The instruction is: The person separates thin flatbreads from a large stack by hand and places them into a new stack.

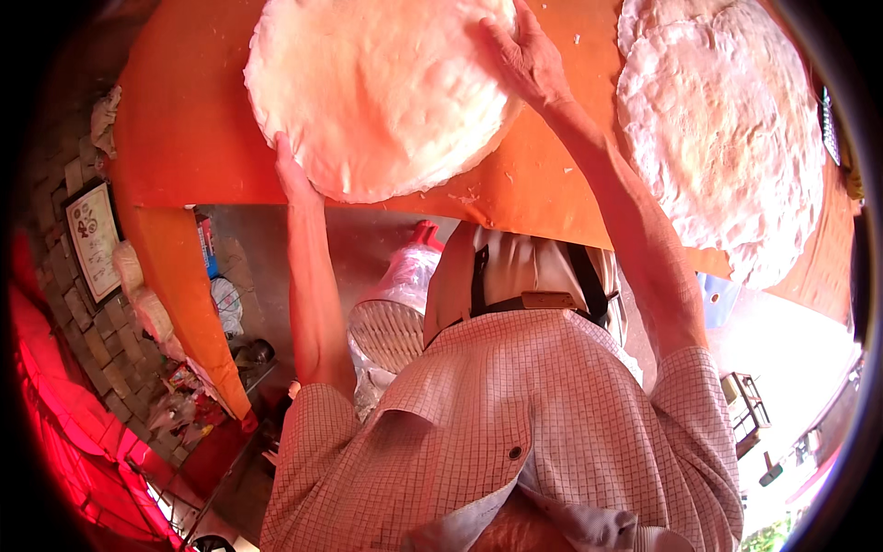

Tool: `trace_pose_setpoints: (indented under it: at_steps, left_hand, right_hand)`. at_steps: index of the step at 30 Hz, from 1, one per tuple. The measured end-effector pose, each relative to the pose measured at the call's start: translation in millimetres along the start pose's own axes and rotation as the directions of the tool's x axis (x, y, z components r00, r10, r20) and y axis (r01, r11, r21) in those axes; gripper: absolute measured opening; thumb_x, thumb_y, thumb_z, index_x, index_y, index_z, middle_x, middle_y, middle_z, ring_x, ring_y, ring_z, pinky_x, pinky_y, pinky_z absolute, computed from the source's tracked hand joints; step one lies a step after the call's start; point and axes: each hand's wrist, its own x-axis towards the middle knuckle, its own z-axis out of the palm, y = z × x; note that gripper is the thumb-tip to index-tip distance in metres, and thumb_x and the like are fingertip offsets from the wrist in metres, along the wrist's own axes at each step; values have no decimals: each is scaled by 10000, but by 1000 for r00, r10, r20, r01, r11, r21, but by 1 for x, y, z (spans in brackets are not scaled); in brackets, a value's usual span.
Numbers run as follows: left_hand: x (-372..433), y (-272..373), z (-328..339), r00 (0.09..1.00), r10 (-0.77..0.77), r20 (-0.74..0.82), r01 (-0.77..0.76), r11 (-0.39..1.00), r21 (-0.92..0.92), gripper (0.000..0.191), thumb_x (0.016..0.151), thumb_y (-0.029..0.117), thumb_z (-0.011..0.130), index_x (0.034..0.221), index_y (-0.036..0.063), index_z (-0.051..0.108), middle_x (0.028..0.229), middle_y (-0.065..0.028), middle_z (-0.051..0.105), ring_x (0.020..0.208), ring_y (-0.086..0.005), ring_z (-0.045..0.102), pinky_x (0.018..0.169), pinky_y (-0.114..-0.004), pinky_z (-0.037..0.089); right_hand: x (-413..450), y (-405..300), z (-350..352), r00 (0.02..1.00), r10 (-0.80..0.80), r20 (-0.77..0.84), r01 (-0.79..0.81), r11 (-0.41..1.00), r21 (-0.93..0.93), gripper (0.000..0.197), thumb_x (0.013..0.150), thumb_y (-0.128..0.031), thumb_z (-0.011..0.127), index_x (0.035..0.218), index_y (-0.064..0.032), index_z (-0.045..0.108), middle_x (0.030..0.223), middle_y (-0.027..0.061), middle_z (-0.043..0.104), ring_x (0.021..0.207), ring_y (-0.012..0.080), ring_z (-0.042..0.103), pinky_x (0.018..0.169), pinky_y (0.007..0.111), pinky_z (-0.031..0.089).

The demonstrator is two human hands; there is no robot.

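A large round flatbread (379,96) with a pale, bumpy surface lies over the orange-covered table (186,90), its near rim close to the table's front edge. My left hand (295,172) grips its lower left rim, thumb on top and the other fingers hidden beneath. At the upper right rim is my right hand (528,58), its thumb pressed on the top face and the fingers around the edge, partly cut off by the frame. Farther right, more flatbreads (717,131) with wrinkled, ragged edges overlap in a pile.
Below the table stands a woven basket-like item (390,324) wrapped in clear plastic. A blue container (719,300) is under the right side. Along the brick wall (103,331) at left hangs a framed document (93,241) bearing writing. Plastic bags (176,410) lie lower down.
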Motion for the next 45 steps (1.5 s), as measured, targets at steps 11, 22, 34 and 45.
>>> trace_pose_setpoints:
  at_steps: [11,22,34,45]
  left_hand:
    - [9,-11,-12,1000,9,-25,-9,1000,-17,585,982,445,407,1361,0,420,1283,-145,534,1130,-269,560,967,-404,475]
    - [-3,46,4,973,188,133,-211,959,190,517,906,156,579,1352,-33,398,1304,-137,473,1204,-220,457,1000,-351,388]
    - [-3,68,-9,982,-21,190,-36,955,293,637,922,109,556,1438,-44,216,1406,-217,376,1244,-296,471,963,-368,461]
    - [43,75,-28,940,208,271,-301,879,371,798,850,230,684,1425,-90,231,1400,-249,406,1305,-324,408,1077,-423,325]
  right_hand:
    - [13,13,0,967,136,215,-192,944,268,657,904,-360,624,1413,-33,368,1243,161,587,1081,215,590,908,315,474]
    - [130,-169,95,726,-455,515,683,564,-465,839,688,-425,804,1355,-58,452,1295,213,534,1209,371,505,996,451,423]
    - [174,-147,206,557,-100,825,654,664,-361,487,912,-479,534,1107,-48,648,975,186,677,902,341,662,771,390,511]
    - [180,-111,197,543,-439,716,826,432,-361,579,891,-525,551,1129,-2,623,1031,195,662,939,352,646,786,402,538]
